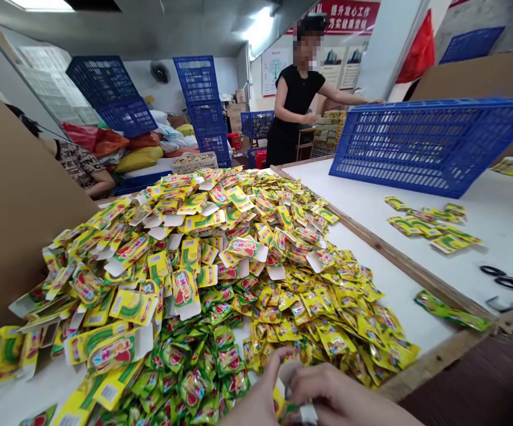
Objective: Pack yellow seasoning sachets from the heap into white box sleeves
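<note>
My left hand (258,396) and my right hand (340,396) meet at the bottom edge of the head view, fingers pinched together round a small yellow carton (292,408) with a white flap. Just beyond them lies a big heap of yellow and green sachets (327,307) and flat yellow cartons (185,248), spread over the white table (411,302). Much of both hands is cut off by the frame.
A brown cardboard sheet (12,213) stands at the left. On the neighbouring table (496,213) a blue crate (429,145) leans, with a few sachets (434,225) and scissors (502,277). A person in black (294,112) stands at the back; another person (78,165) sits at left. Blue crates (200,100) are stacked behind.
</note>
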`<act>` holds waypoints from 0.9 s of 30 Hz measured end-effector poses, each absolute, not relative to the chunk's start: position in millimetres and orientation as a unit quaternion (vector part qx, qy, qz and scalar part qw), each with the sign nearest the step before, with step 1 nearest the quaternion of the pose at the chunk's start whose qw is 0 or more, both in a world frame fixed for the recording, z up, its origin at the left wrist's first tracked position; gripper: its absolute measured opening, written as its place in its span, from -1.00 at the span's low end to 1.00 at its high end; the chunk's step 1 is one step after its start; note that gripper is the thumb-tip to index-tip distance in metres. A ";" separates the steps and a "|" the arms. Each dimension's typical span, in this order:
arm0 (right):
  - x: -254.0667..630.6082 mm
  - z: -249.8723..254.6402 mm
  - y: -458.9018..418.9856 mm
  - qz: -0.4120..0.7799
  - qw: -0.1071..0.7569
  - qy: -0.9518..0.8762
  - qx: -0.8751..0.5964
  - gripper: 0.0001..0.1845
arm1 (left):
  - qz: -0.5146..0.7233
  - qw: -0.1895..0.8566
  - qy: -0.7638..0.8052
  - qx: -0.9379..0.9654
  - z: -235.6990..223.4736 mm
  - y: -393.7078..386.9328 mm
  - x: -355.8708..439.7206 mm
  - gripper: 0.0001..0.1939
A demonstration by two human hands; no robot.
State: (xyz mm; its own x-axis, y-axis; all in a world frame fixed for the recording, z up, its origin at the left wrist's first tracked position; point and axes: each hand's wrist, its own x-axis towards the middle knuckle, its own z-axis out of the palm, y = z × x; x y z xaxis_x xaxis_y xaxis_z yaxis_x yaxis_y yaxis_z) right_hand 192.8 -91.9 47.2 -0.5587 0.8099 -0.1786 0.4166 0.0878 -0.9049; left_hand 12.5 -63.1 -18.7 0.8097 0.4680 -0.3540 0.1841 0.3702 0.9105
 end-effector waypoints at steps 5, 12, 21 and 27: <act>294.9 54.7 -73.8 0.139 0.279 -0.639 -0.703 -0.75 | 0.175 0.484 0.401 0.758 -17.2 -18.9 -0.8 -0.37; 322.7 73.5 -28.5 -0.057 0.207 -0.602 -0.770 -0.63 | 0.219 0.383 0.457 0.772 -54.5 43.2 -17.7 -0.60; 153.8 -14.2 -20.9 0.542 0.432 -0.481 -0.536 -0.66 | 0.249 0.617 0.441 0.602 -20.6 2.2 -20.5 -0.53; 167.8 0.4 -15.3 0.461 0.482 -0.476 -0.574 -0.76 | 0.292 0.663 0.510 0.464 -22.7 -15.2 -27.5 -0.51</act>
